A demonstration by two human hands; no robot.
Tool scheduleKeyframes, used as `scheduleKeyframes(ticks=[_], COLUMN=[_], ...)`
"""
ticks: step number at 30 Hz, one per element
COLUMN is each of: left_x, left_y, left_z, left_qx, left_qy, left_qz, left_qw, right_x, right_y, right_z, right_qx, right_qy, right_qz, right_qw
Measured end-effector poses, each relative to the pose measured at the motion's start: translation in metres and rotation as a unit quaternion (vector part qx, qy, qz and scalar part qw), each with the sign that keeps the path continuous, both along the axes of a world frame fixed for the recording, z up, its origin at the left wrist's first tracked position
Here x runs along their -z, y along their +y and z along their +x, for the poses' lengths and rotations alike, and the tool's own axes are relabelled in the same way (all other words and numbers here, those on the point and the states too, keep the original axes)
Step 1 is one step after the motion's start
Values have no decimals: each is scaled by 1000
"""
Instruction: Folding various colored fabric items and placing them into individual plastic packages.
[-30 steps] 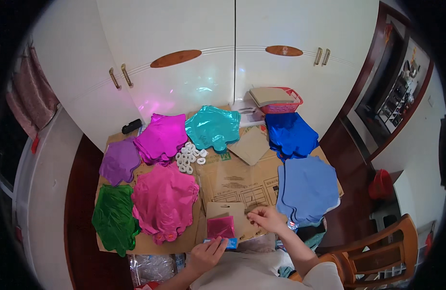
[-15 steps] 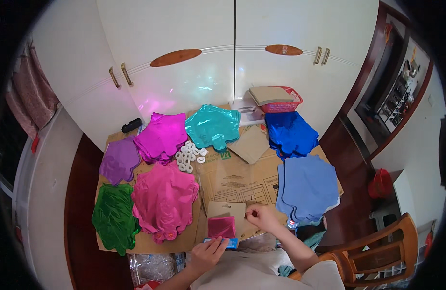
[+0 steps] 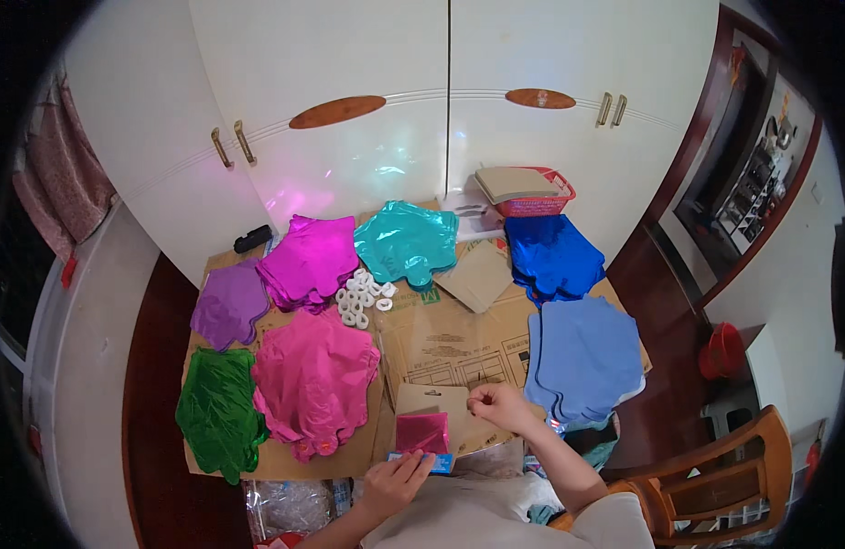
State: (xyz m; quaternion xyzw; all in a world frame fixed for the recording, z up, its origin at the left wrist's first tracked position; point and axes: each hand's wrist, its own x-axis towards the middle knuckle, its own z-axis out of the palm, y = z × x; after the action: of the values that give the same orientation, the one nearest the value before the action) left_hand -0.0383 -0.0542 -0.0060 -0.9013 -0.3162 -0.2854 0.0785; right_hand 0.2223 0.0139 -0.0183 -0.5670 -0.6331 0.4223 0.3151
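At the table's near edge lies a grey-brown card with a hang slot near its top. On its lower part rests a folded pink foil piece. Below the foil is a narrow blue strip. My left hand grips this bottom end, its fingers pressed together over the strip and the foil's lower edge. Beside the card's upper right corner my right hand is closed in a pinch. Whatever lies between those fingertips is too small to make out.
Flat foil stacks surround the cardboard sheet: green, pink, purple, magenta, teal, dark blue and pale blue. White rings lie in a heap. A red basket holds cards. A wooden chair stands right.
The whole view has shifted slightly. My right hand stays pinched near the card's upper right corner, and my left hand keeps its grip at the bottom.
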Motion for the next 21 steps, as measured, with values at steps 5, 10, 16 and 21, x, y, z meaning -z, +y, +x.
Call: scheduleKeyframes(ticks=[5,10,16,21], left_x=[1,-3,2,4], left_y=[1,-1,-3,-4], left_z=[0,0,-2,-4], left_qx=[5,-2,-7,-6], left_qy=[-9,4,16,16], left_qz=[-3,1,0,5], left_qw=[1000,1000,1000,1000], right_x=[2,-10,-5,-8], right_y=[8,8,11,21], right_z=[6,5,3,15], right_qx=[-39,-9,-24,59], right_qy=[-120,-56,-89,-211], right_qz=[209,57,123,272], right_qw=[970,997,988,937])
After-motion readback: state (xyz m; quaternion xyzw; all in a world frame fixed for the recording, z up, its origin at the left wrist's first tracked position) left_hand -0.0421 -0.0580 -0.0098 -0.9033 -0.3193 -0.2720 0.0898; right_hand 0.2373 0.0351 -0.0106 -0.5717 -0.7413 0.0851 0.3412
